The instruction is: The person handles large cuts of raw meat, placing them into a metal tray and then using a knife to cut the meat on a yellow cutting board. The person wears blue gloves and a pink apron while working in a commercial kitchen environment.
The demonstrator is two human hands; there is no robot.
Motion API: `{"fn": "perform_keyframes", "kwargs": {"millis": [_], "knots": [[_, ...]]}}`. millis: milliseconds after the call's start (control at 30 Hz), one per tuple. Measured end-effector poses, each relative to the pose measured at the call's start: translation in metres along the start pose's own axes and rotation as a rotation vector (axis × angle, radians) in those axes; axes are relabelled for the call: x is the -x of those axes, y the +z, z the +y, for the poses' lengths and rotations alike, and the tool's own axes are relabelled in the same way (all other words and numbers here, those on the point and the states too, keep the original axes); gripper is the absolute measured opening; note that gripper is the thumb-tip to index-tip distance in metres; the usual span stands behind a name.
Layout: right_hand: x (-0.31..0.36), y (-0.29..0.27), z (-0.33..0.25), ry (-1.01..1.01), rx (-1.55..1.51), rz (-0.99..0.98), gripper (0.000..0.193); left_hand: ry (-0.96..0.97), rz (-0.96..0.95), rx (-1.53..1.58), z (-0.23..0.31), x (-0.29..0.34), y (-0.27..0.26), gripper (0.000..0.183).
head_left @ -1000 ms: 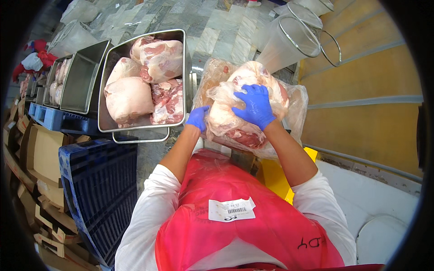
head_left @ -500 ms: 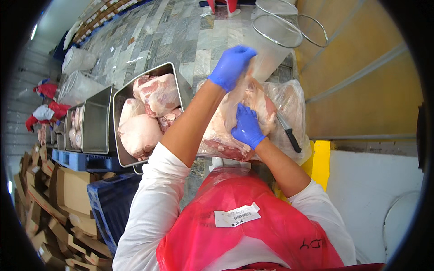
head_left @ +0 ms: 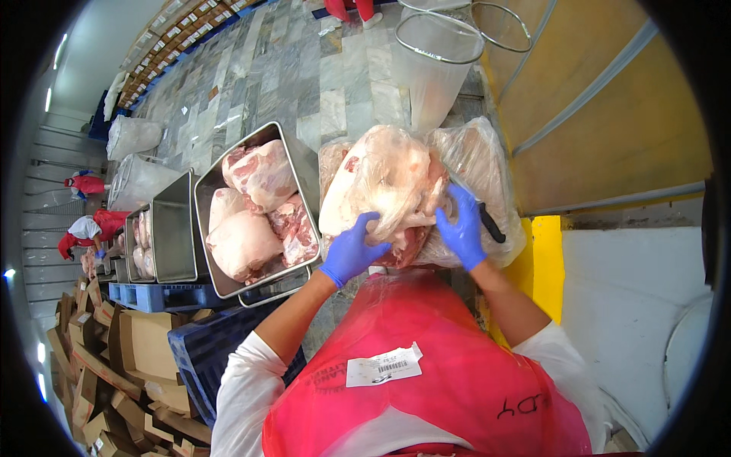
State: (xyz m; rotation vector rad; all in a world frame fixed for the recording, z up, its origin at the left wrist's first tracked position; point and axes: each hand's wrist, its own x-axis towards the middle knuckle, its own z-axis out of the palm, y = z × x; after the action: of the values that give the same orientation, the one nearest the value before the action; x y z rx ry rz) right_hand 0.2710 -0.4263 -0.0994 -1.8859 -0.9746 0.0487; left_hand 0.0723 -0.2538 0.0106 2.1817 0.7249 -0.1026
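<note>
A large pale cut of meat [head_left: 373,171] with clear plastic film clinging over it lies in front of me. My left hand [head_left: 352,250], in a blue glove, is at its near left edge with thumb and fingers spread. At its right side my right hand [head_left: 462,230], also gloved in blue, has its fingers stretched out along the meat and its thumb apart. Just beyond the right hand shows the black handle of a knife [head_left: 493,223]; its blade is hidden. More plastic-wrapped meat [head_left: 476,164] lies underneath and to the right.
A deep metal tub [head_left: 302,156] holding several cuts of meat stands at the left, with another metal tub [head_left: 173,236] beyond it. Flattened cardboard boxes [head_left: 145,343] and a dark blue pallet [head_left: 205,354] are lower left. A clear bag [head_left: 434,84] hangs from metal hoops ahead. Co-workers [head_left: 87,228] stand far left.
My left hand has come down and back from above the meat to its near edge. My right hand has shifted right, off the top. The meat now sits turned, its smooth pale side showing.
</note>
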Motion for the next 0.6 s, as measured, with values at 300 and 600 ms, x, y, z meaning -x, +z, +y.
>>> {"fn": "perform_keyframes", "kwargs": {"millis": [300, 600], "knots": [[-0.126, 0.047, 0.01, -0.382, 0.177, -0.453, 0.042, -0.012, -0.356, -0.138, 0.014, 0.001, -0.002, 0.042], [-0.001, -0.042, -0.013, 0.221, -0.249, -0.507, 0.027, 0.272, 0.247, -0.575, 0.029, -0.009, 0.021, 0.116]]}}
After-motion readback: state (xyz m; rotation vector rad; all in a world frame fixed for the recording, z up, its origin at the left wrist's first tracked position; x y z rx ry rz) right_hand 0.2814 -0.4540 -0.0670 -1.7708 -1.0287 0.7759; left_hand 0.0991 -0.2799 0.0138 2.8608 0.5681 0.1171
